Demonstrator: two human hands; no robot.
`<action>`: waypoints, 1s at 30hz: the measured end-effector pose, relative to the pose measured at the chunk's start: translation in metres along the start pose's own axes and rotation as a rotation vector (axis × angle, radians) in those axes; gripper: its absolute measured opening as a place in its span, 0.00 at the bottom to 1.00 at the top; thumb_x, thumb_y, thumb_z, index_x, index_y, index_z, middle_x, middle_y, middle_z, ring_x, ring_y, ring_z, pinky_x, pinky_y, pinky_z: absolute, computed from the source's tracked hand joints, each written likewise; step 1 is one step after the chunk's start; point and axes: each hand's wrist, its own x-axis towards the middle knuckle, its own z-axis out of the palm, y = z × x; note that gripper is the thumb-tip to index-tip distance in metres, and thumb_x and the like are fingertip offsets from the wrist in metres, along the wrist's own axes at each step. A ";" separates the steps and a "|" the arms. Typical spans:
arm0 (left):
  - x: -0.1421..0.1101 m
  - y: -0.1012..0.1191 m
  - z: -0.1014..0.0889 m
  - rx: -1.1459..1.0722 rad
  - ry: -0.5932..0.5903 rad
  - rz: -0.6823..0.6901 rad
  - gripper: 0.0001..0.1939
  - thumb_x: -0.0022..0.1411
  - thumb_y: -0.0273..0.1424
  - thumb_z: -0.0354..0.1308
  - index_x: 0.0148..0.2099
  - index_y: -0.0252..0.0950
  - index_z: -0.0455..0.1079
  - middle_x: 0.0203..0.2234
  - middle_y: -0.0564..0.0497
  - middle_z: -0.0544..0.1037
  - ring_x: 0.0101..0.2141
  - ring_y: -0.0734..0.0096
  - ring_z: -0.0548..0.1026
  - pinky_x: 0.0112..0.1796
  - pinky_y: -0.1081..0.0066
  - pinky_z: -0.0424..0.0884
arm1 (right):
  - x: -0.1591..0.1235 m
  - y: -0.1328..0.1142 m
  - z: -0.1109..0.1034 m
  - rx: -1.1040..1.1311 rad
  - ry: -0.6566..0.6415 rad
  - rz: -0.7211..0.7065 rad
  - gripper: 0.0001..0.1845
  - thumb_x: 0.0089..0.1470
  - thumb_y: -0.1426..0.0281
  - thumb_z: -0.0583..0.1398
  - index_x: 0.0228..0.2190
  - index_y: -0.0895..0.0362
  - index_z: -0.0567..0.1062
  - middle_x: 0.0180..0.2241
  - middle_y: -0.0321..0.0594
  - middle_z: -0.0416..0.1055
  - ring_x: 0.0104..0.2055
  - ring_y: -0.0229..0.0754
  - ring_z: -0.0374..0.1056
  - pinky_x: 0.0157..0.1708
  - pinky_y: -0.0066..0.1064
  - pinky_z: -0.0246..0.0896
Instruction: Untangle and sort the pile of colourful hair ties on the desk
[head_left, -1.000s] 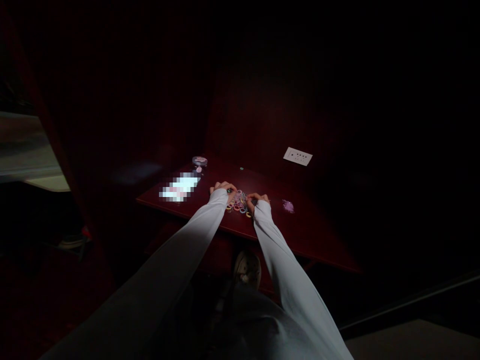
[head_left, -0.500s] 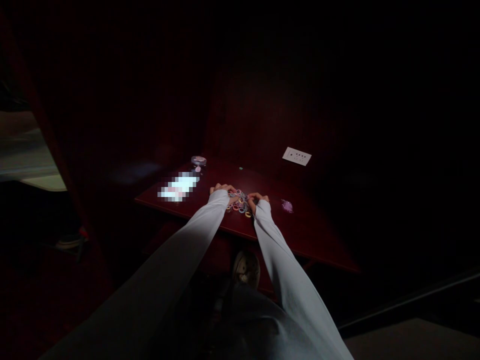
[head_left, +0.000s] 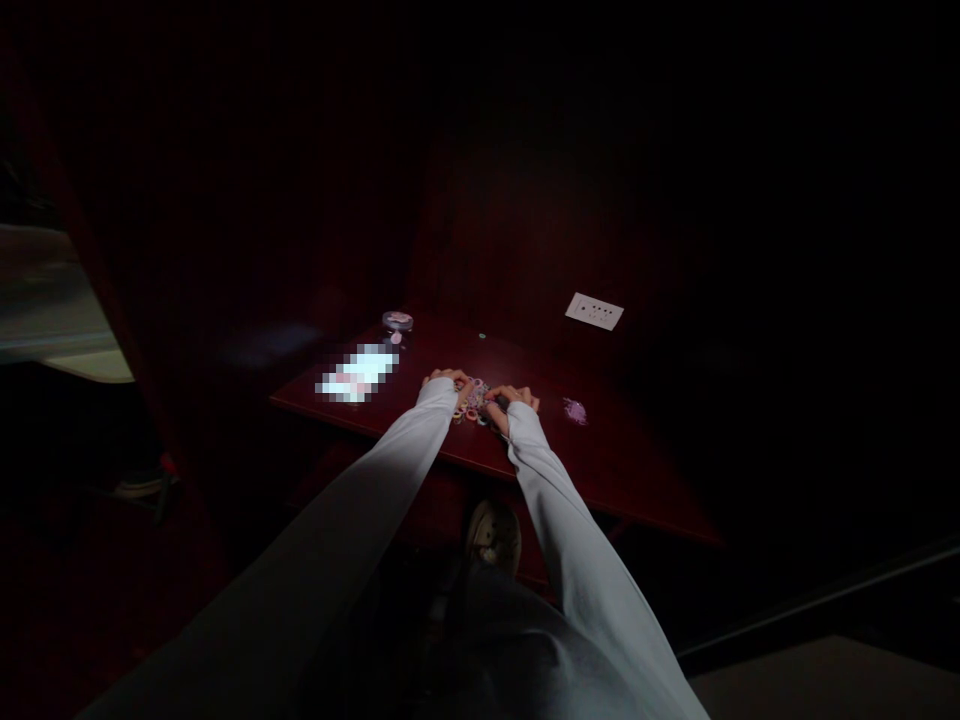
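Note:
A heap of small multicoloured rings (head_left: 474,400), which look like hair ties, lies on the dark red table between my hands. My left hand (head_left: 450,378) rests at the heap's left edge, its fingers curved along the far side and its thumb apart from them. From the right, my right hand (head_left: 516,398) touches the heap with thumb and forefinger apart. Parts of the heap are covered by my fingers, and the dim light blurs single rings. To the right of my right hand sits a small purple bunch of thin strands (head_left: 575,411).
A bright pixelated rectangle (head_left: 358,374) lies on the left of the table (head_left: 420,350). Behind it stands a round clear container (head_left: 397,322). One small green ring (head_left: 482,336) is near the back. A white socket plate (head_left: 594,311) is on the wall.
My right hand has shifted slightly left over the heap, from a pinch at its right edge to fingers apart, covering more rings. My left hand has barely moved.

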 end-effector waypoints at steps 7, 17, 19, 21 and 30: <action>0.002 -0.002 -0.002 0.049 -0.059 0.019 0.10 0.63 0.38 0.68 0.44 0.42 0.85 0.49 0.46 0.85 0.55 0.53 0.74 0.57 0.62 0.67 | 0.003 0.000 0.000 0.024 0.045 0.030 0.12 0.62 0.66 0.57 0.35 0.50 0.82 0.42 0.40 0.80 0.51 0.52 0.64 0.58 0.45 0.48; 0.018 -0.021 0.015 -0.095 -0.084 0.012 0.08 0.61 0.30 0.67 0.43 0.38 0.84 0.37 0.48 0.86 0.41 0.63 0.81 0.48 0.68 0.75 | 0.005 0.001 0.002 0.010 0.021 0.034 0.13 0.63 0.65 0.57 0.36 0.49 0.83 0.42 0.42 0.81 0.52 0.53 0.63 0.57 0.45 0.49; 0.020 -0.023 0.018 -0.177 -0.074 -0.002 0.07 0.60 0.29 0.66 0.41 0.37 0.83 0.33 0.49 0.85 0.36 0.66 0.80 0.43 0.70 0.75 | 0.006 0.000 0.001 0.002 0.032 0.039 0.12 0.62 0.65 0.58 0.36 0.49 0.83 0.42 0.41 0.81 0.52 0.52 0.64 0.57 0.45 0.49; 0.020 -0.024 0.020 -0.263 -0.046 -0.005 0.05 0.58 0.28 0.66 0.38 0.36 0.82 0.29 0.50 0.83 0.32 0.68 0.79 0.38 0.71 0.75 | 0.006 -0.001 0.001 -0.006 0.047 0.047 0.11 0.62 0.66 0.59 0.36 0.50 0.83 0.42 0.41 0.81 0.52 0.52 0.64 0.56 0.44 0.50; 0.011 -0.017 0.009 -0.385 -0.016 0.002 0.06 0.58 0.26 0.66 0.38 0.36 0.83 0.25 0.52 0.82 0.31 0.69 0.79 0.36 0.74 0.75 | 0.008 -0.001 0.002 -0.005 0.115 0.044 0.11 0.60 0.67 0.61 0.41 0.48 0.84 0.41 0.39 0.82 0.48 0.50 0.65 0.53 0.41 0.52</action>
